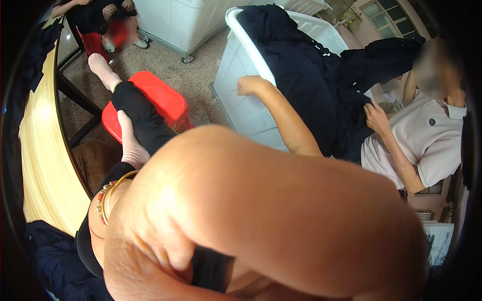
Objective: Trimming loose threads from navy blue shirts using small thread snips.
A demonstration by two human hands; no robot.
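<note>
My left hand (pixel 271 210) fills the lower middle of the head view, very near the camera. Its skin is blurred, and how its fingers are set cannot be made out. A gold bangle and a beaded bracelet (pixel 104 200) circle the wrist at its left. Beyond it, my right hand (pixel 248 85) is curled beside the white bin (pixel 241 55); whether anything lies inside the fingers is hidden. Dark navy cloth (pixel 306 85) is heaped in the bin and hangs over its near side.
At right, a co-worker in a pale polo shirt (pixel 424 135) grips the navy cloth. Legs with pink socks (pixel 131 148) stretch by a red plastic stool (pixel 158 98). A pale wooden table (pixel 42 150) runs along the left; another person's legs (pixel 113 25) show at upper left.
</note>
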